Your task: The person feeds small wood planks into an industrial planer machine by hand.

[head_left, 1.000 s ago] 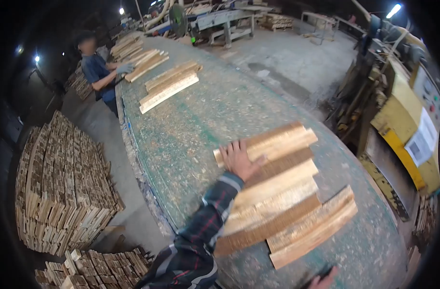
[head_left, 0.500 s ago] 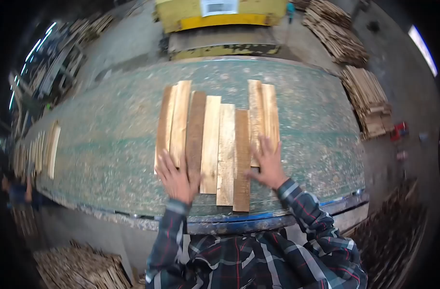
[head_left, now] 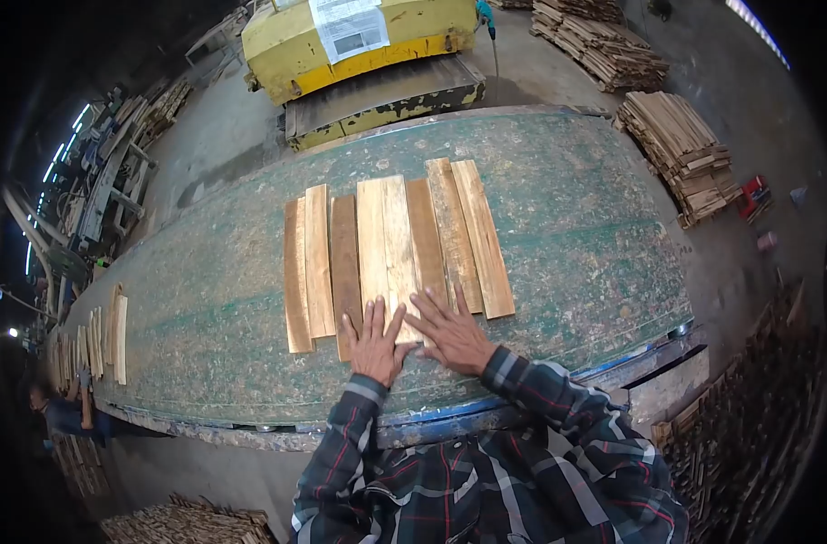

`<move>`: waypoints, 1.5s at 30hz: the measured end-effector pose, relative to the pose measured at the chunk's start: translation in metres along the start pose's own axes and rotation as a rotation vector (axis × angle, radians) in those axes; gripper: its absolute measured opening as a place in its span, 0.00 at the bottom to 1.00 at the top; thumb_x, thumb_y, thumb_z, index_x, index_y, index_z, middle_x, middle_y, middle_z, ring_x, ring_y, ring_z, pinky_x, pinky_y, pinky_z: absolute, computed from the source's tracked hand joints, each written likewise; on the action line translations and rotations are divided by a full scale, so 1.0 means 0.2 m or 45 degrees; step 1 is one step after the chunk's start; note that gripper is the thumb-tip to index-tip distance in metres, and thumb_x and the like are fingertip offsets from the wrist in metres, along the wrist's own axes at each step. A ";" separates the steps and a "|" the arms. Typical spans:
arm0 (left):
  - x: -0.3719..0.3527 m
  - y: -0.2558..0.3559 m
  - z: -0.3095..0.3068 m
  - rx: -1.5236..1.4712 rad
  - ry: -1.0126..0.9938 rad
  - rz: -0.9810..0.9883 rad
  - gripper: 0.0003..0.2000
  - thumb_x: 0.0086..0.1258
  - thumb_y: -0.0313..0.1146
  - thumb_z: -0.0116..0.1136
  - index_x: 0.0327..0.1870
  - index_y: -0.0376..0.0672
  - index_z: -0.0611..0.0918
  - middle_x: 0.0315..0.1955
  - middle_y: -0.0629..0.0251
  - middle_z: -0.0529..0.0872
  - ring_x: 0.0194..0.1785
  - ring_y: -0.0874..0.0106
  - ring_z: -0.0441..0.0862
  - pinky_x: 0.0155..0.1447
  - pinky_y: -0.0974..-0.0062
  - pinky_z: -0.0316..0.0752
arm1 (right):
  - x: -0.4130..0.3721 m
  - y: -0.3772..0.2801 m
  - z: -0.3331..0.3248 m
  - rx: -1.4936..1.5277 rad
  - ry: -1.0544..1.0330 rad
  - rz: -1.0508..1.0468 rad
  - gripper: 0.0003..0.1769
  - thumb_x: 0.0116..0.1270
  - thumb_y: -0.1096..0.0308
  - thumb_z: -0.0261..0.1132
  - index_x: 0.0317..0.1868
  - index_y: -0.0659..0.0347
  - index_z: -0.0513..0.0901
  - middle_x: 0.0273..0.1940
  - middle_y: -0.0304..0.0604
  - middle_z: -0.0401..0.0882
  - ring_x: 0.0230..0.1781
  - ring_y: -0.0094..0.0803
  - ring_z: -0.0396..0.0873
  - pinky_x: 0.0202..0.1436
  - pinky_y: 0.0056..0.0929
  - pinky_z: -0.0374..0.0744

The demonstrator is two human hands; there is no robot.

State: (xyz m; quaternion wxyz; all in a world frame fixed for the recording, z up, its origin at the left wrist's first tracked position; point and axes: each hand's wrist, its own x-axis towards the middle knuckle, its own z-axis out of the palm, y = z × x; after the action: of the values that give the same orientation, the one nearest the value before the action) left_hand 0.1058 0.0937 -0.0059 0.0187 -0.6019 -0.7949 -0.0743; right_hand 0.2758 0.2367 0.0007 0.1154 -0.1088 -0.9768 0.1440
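Several narrow wooden boards lie side by side on the worn green tabletop, their ends slightly staggered. My left hand is spread flat over the near ends of a dark brown board and a pale board. Beside it, my right hand rests with fingers spread on the near ends of the middle boards, including a second brown board. Two pale boards lie left of my hands, with small gaps between some pieces. To the right, a pale board lies angled. My fingers hide several near ends.
More wooden strips lie at the table's left end, beside another person. A yellow machine stands beyond the far edge. Stacked boards are on the floor to the right, with a red object near them.
Both hands have come together at the middle boards' near ends. Those middle boards have slid away from me, evening up the row. The view has also shifted and turned somewhat.
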 end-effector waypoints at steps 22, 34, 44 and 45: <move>0.04 -0.42 0.06 -0.136 0.070 -0.590 0.75 0.31 0.84 0.70 0.86 0.58 0.51 0.78 0.23 0.49 0.81 0.29 0.47 0.78 0.24 0.36 | -0.29 0.40 -0.13 0.052 0.311 0.812 0.71 0.56 0.21 0.67 0.79 0.76 0.54 0.82 0.72 0.42 0.84 0.70 0.38 0.79 0.78 0.29; 0.45 -0.21 0.01 0.179 -0.057 -0.548 0.63 0.45 0.91 0.51 0.81 0.57 0.69 0.80 0.28 0.50 0.82 0.32 0.49 0.75 0.23 0.41 | 0.05 0.70 -0.30 -0.070 0.042 0.791 0.60 0.48 0.20 0.71 0.77 0.43 0.72 0.83 0.70 0.41 0.80 0.83 0.39 0.73 0.88 0.42; 2.54 -1.34 0.22 0.163 0.487 -0.707 0.51 0.61 0.82 0.52 0.81 0.58 0.68 0.80 0.45 0.64 0.84 0.47 0.56 0.81 0.35 0.44 | 1.89 2.18 -0.34 -0.299 0.513 0.575 0.48 0.60 0.29 0.70 0.75 0.45 0.74 0.83 0.60 0.51 0.84 0.63 0.47 0.81 0.76 0.38; 2.56 -1.34 0.14 -0.183 0.533 -0.736 0.45 0.65 0.77 0.54 0.78 0.56 0.72 0.76 0.47 0.71 0.80 0.51 0.64 0.81 0.37 0.47 | 1.96 2.23 -0.42 -0.148 0.566 0.658 0.43 0.63 0.30 0.67 0.73 0.47 0.78 0.82 0.59 0.56 0.84 0.60 0.48 0.82 0.74 0.39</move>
State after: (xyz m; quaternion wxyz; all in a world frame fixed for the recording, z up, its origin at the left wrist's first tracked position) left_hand -0.2895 0.5148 0.0027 0.1169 -0.3239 -0.9039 -0.2539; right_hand 0.0046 0.7710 0.0186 0.2786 -0.3878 -0.8745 0.0853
